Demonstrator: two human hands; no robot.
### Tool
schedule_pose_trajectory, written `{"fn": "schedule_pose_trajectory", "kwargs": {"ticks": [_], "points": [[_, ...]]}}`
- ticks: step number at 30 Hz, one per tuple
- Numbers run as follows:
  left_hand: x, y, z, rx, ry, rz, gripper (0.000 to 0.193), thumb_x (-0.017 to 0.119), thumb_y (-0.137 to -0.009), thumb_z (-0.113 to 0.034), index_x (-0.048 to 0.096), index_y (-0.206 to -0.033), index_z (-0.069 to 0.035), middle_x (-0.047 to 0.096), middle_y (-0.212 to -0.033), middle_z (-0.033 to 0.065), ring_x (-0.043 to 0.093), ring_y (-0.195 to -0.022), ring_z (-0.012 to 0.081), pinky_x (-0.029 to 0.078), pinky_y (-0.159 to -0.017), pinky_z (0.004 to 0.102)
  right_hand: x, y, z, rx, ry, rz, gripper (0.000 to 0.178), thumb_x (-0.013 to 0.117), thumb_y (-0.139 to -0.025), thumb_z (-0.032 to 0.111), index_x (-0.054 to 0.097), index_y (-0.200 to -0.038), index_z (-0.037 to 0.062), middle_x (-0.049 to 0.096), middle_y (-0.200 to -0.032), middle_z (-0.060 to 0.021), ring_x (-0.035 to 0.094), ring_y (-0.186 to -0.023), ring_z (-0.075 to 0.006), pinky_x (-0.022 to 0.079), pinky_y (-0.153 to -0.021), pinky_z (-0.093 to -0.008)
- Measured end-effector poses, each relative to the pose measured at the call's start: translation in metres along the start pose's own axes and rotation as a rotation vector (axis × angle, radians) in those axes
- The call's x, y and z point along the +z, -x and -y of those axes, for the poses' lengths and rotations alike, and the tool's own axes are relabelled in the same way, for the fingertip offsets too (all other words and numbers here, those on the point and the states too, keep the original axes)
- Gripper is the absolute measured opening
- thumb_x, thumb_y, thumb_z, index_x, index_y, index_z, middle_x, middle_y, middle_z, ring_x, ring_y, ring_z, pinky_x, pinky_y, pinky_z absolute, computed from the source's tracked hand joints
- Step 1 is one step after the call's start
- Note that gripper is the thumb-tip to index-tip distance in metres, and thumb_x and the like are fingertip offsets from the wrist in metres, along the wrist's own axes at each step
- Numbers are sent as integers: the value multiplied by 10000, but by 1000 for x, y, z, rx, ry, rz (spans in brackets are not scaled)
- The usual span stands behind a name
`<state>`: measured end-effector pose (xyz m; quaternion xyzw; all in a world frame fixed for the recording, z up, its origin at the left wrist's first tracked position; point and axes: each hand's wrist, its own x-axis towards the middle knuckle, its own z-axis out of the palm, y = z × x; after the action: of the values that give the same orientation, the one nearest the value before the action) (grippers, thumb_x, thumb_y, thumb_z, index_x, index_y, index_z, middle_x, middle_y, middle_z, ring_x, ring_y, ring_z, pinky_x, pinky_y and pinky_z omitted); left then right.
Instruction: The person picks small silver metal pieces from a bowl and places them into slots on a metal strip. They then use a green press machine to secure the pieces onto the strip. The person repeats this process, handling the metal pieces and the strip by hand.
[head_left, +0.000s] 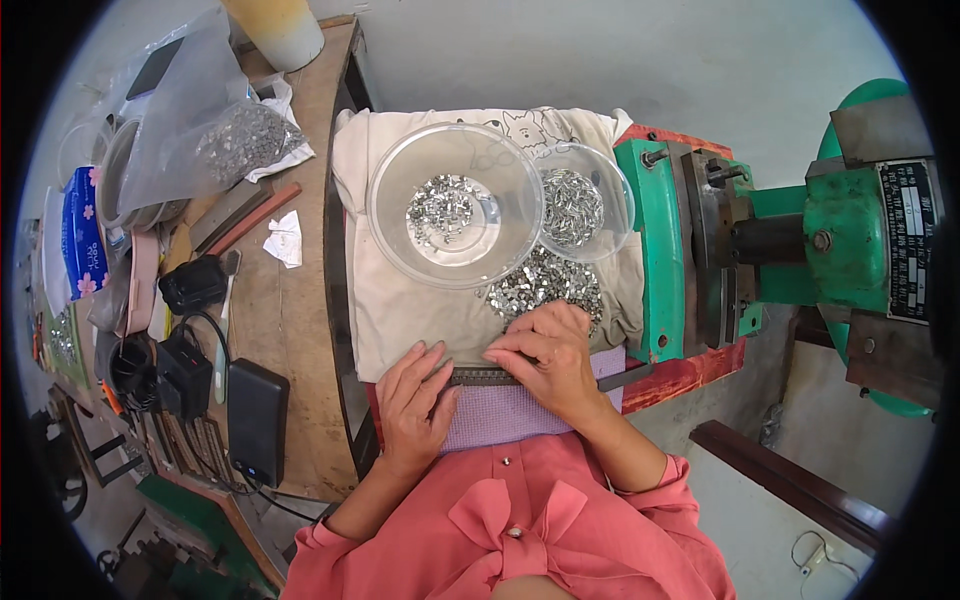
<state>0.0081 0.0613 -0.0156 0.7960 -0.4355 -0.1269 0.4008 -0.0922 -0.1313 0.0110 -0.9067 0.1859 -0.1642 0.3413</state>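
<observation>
A dark narrow metal bar with a row of small slots or notches (480, 377) lies across the front edge of the cloth. At its left end my left hand (412, 408) rests with fingers stretched out and slightly apart, gripping nothing. My right hand (552, 355) is closed over the bar, thumb and forefinger pinched; whatever is between them is too small to make out. Just beyond the right hand a pile of small shiny metal pieces (545, 285) sits on the cloth. Behind it stand a large clear plastic tub (395, 245) and a smaller clear tub (622, 215), each holding small metal parts.
A pale cloth (400, 320) covers the work surface, with a purple mat (480, 425) in front. To the right stands a green machine (660, 250). The wooden table (300, 350) on the left carries a black power bank (258, 415), cables, a tissue pack (85, 235) and a plastic bag of parts (245, 140).
</observation>
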Motion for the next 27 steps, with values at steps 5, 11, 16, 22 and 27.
{"fn": "schedule_pose_trajectory", "kwargs": {"ticks": [5,11,16,22,27], "points": [[2,0,2,23,-12,-34,328,753,-798,-96,715,-1118,-33,671,-1272,95,578,-1243,305,398,-1018,414,11,1,10,91,-103,77,105,806,-777,260,788,-824,168,640,-850,48,544,-908,-177,296,-882,-375],[2,0,4,46,1,-66,301,751,-798,-82,723,-1094,-30,685,-1237,86,596,-1214,299,414,-1000,406,18,0,17,89,-95,98,122,797,-788,285,793,-826,169,638,-878,55,524,-956,-178,267,-904,-397],[5,2,6,56,11,-84,267,750,-796,-74,725,-1058,-29,689,-1225,85,600,-1208,300,419,-999,408,20,0,19,94,-62,114,127,802,-781,294,797,-823,174,630,-889,52,513,-982,-185,259,-911,-409],[5,2,7,67,6,-95,225,744,-802,-75,721,-1020,-25,693,-1216,90,606,-1200,305,422,-997,411,22,1,19,95,-41,113,128,802,-778,294,800,-828,176,626,-912,46,505,-1003,-195,257,-920,-415],[5,3,7,61,15,-99,229,744,-803,-74,724,-1028,-32,693,-1215,88,608,-1197,306,423,-996,411,22,-2,22,85,-13,115,131,800,-781,286,802,-850,174,624,-939,42,499,-1021,-201,259,-928,-414]]}}
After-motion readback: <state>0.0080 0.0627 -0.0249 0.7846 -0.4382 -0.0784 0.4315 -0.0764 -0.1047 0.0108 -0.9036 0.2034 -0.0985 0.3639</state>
